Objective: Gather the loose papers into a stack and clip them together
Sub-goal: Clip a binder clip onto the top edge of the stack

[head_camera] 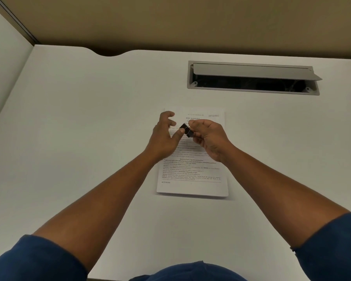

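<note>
A squared stack of printed white papers [192, 179] lies flat on the white desk [89, 128], its top half hidden by my hands. Above it my right hand [209, 138] pinches a small black binder clip [186, 129] by its wire handles. My left hand [164, 136] hovers just left of the clip with fingers spread, its thumb tip touching the clip's black body. The clip is held above the paper, apart from the stack's edges.
A grey cable tray [253, 78] with its lid raised is set into the desk at the back right. A tan partition [170, 21] rises behind the desk and a white side panel [4, 67] stands at the left.
</note>
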